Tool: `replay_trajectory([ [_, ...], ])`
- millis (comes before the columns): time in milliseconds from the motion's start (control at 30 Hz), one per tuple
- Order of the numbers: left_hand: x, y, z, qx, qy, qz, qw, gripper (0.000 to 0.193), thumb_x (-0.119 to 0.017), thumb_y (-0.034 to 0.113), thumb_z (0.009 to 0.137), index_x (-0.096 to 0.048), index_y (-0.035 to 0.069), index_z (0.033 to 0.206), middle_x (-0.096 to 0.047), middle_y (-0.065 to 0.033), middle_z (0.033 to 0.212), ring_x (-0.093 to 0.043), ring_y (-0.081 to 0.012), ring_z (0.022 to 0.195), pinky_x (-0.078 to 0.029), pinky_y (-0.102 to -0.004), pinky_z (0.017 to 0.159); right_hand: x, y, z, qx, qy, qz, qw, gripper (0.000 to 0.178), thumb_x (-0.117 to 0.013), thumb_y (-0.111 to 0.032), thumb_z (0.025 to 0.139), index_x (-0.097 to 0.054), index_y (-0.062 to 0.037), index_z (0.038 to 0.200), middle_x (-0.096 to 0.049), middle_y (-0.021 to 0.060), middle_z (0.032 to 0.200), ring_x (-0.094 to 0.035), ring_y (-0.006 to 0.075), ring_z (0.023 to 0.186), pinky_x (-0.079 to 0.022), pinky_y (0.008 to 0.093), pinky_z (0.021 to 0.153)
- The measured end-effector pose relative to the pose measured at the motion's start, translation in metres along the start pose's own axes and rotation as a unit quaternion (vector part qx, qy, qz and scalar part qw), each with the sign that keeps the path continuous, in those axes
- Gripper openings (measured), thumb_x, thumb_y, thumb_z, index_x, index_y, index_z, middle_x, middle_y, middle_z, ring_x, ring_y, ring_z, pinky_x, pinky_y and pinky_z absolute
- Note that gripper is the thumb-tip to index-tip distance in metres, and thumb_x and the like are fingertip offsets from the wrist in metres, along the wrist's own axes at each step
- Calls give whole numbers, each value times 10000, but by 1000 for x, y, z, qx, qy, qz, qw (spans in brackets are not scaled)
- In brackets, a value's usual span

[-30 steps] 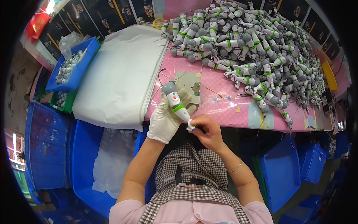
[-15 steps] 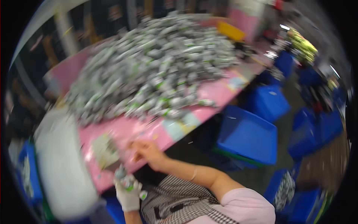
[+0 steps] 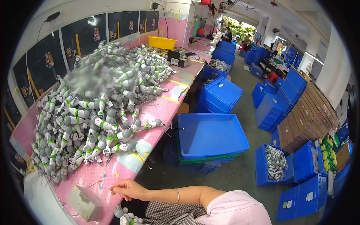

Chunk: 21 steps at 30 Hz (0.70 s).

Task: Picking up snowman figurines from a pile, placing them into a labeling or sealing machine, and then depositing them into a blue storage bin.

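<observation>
At the lower edge, my left hand point(image 3: 135, 219) in a white glove is only partly in view, closed around a toy limb point(image 3: 119, 212) with a grey round end and white and green parts. My bare right hand point(image 3: 129, 189) is over the table's near edge. Its thumb and forefinger are pinched together; what is between them, if anything, is too small to make out. Left of that hand stands a small pale open box point(image 3: 83, 204). Beyond both hands spreads a large heap of white, grey and green toy limbs point(image 3: 97, 122), some trailing thin wires.
The pink-covered table point(image 3: 153, 112) carries a yellow basin point(image 3: 162, 42) and a black metal device point(image 3: 178, 58) at its far end. To the right stand a blue tub point(image 3: 212, 135), more blue bins, and stacked brown cardboard point(image 3: 307, 116). One bin holds toy parts point(image 3: 275, 163).
My view has swung up and right, so the hands sit lower in the picture. The left hand has mostly slipped below the edge. The right hand's fingers stay pinched.
</observation>
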<state>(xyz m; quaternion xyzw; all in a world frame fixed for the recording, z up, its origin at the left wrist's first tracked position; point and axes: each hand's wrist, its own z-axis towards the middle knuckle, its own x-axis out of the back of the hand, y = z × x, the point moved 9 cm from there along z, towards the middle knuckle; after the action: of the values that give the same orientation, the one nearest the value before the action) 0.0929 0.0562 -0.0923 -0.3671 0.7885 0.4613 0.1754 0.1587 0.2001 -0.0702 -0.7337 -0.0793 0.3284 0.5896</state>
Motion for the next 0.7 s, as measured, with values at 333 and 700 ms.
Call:
replay_trajectory([
  [333,18,87,-24,-361,3,-72,930,452,-645,107,832,-444,111,1236,-472,-116,1314,-416,-336,1256,-417,-558,964,31,-32,-6,-18,104,-110,988,258,-591,-37,815,-618,6,1068,-654,65,961,-575,110,597,-484,218,531],
  [700,24,78,-6,-404,34,-157,901,287,-613,86,865,-488,155,1114,-468,-73,1311,-447,-297,1232,-424,-497,993,-61,-52,89,290,80,-653,695,154,-674,-189,751,-647,-83,859,-583,68,896,-512,278,928,-398,405,728],
])
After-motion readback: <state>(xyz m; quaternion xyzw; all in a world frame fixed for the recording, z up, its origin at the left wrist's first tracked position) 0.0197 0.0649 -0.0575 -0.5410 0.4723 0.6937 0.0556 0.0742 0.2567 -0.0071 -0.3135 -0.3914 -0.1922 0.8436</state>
